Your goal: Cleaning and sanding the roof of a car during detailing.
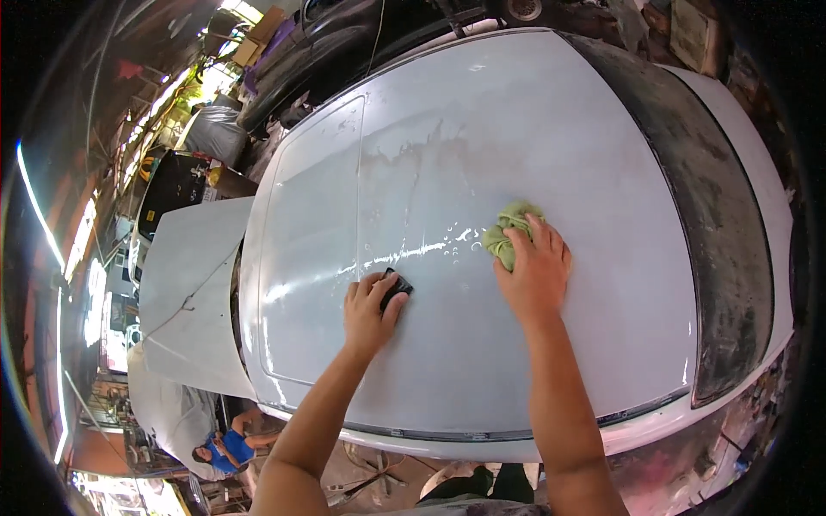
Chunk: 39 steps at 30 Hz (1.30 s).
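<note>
The pale grey roof of a car (447,344) fills the middle of the view, wet in places, with a brownish smear across its far part. My left hand (366,316) has its fingers closed round a small black sanding block (397,291), which lies against the roof left of centre. Farther right, my right hand (540,277) grips a bunched green cloth (514,225) and presses it to the surface. Water drops and a bright streak of reflected light lie between the two hands.
A dusty dark window (723,232) borders the roof on the right. At left, a light panel (194,297) has a cord across it. A dark vehicle (335,52) stands beyond the far edge. A person in blue (231,449) is at the lower left.
</note>
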Tool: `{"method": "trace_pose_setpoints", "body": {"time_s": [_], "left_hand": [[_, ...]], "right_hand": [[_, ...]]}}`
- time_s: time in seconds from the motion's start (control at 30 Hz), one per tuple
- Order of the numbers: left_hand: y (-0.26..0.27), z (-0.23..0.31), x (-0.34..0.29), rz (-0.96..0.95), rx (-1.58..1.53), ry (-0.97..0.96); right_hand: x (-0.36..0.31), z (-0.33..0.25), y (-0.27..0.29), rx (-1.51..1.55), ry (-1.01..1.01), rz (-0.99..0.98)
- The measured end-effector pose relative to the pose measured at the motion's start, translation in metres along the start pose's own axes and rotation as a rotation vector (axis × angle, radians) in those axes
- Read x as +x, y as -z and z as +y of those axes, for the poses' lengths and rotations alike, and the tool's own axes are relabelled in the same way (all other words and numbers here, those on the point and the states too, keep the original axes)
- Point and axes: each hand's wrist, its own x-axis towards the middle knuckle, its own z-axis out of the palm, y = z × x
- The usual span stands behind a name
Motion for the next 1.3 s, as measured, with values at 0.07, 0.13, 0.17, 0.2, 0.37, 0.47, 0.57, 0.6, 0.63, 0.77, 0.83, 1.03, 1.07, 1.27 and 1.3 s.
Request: {"method": "trace_pose_setpoints", "body": {"time_s": [0.07,0.13,0.17,0.2,0.37,0.47,0.57,0.6,0.63,0.77,0.83,1.03,1.07,1.27,1.3], "left_hand": [[0.004,-0.017,0.022,-0.009,0.025,0.067],[-0.005,-0.056,0.101,0.042,0.081,0.135],[-0.008,-0.071,0.145,0.092,0.105,0.163],[-0.006,-0.089,0.184,0.093,0.152,0.246],[-0.017,-0.114,0.198,0.09,0.194,0.283],[-0.023,-0.071,0.075,0.066,0.081,0.106],[0.004,-0.049,0.007,0.029,0.042,0.107],[0.006,-0.055,0.02,0.022,0.045,0.113],[0.002,-0.063,0.047,0.014,0.039,0.116],[-0.009,-0.13,0.206,0.058,0.206,0.218],[-0.016,-0.14,0.245,0.084,0.198,0.275],[-0.028,-0.089,0.107,0.061,0.108,0.164],[-0.024,-0.063,0.068,0.039,0.043,0.162],[-0.014,-0.095,0.134,0.02,0.069,0.214],[-0.015,-0.112,0.176,0.019,0.122,0.252]], "right_hand": [[0.0,-0.004,0.003,0.002,-0.008,-0.008],[-0.002,-0.012,0.006,0.027,0.007,-0.005],[-0.002,-0.012,0.005,0.025,0.003,0.011],[-0.003,-0.017,0.002,0.031,0.019,0.005],[-0.002,-0.02,-0.005,0.047,0.054,-0.015],[0.0,0.001,0.001,-0.021,0.033,0.023],[-0.002,-0.002,0.002,-0.017,-0.003,0.03],[-0.001,-0.006,0.0,-0.016,0.0,0.02],[0.0,-0.007,0.0,-0.023,0.0,0.012],[0.001,-0.025,-0.001,0.039,-0.01,-0.015],[-0.001,-0.025,-0.003,0.042,-0.005,-0.025],[0.002,-0.007,0.001,-0.004,-0.002,0.0],[0.003,0.0,0.004,-0.012,-0.001,-0.002],[-0.002,-0.013,0.004,0.004,-0.005,-0.004],[-0.002,-0.017,0.002,0.016,-0.005,-0.013]]}}
